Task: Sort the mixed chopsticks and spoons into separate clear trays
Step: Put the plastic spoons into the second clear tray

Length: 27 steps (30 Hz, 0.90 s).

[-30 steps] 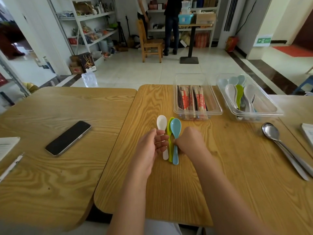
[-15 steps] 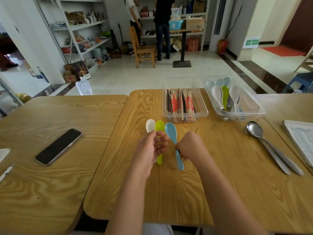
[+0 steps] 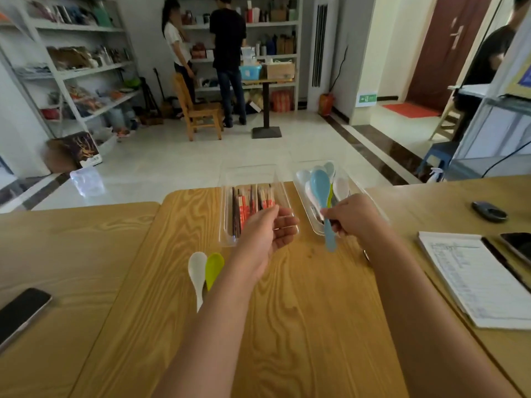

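Note:
My right hand (image 3: 352,215) grips a blue spoon (image 3: 321,191) by its handle, with the bowl held over the clear spoon tray (image 3: 301,179), which holds several pale and green spoons. My left hand (image 3: 268,231) hovers with relaxed fingers and nothing in it, in front of the clear chopstick tray (image 3: 230,225) full of red-wrapped chopsticks (image 3: 250,202). On the wooden table, left of my left forearm, a white spoon (image 3: 197,271) and a green spoon (image 3: 214,268) lie side by side.
A dark phone (image 3: 20,314) lies at the left on the neighbouring table. A notebook (image 3: 471,277), another phone (image 3: 517,245) and a dark small device (image 3: 488,214) sit at the right. People, a chair and shelves stand far behind.
My right hand lifted the blue spoon off the table and carried it right, over the spoon tray. My left hand let go of the spoons and rose toward the chopstick tray. The view tilted up.

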### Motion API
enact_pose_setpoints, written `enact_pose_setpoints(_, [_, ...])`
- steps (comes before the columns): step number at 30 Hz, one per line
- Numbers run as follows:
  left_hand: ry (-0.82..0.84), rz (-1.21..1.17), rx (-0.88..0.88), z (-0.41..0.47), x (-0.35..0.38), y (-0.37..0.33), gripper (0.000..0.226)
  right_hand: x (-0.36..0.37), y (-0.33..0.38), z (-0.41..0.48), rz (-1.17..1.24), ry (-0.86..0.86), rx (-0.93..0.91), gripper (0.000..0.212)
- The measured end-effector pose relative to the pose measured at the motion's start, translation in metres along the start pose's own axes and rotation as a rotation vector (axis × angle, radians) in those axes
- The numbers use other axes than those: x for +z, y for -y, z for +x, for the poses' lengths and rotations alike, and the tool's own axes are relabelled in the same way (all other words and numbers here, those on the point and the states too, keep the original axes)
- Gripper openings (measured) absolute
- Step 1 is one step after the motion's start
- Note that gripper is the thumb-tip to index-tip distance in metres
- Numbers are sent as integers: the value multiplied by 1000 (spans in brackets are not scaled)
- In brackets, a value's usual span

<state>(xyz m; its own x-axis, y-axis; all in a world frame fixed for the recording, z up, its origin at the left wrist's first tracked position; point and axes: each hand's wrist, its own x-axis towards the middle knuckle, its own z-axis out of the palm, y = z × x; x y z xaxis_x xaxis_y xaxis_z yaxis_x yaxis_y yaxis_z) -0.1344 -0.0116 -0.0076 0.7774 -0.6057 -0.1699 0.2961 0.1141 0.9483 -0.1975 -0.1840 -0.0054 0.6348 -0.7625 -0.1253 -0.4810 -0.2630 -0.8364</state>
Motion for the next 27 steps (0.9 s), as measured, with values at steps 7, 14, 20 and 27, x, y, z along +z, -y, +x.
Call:
enact_pose_setpoints(7, [45, 33, -48, 49, 21, -8, 30, -4, 2, 79, -214, -40, 111, 27])
enact_pose_setpoints(14, [43, 43, -60, 70, 13, -4, 31, 21, -3, 111, -196, -4, 128, 27])
enact_pose_setpoints(20, [44, 47, -66, 77, 9, -1, 31, 30, -8, 101, -371, 35, 199, 32])
enact_pose_setpoints(27, [42, 53, -89, 76, 12, 1, 31, 31, -4, 94, -424, -21, 139, 34])
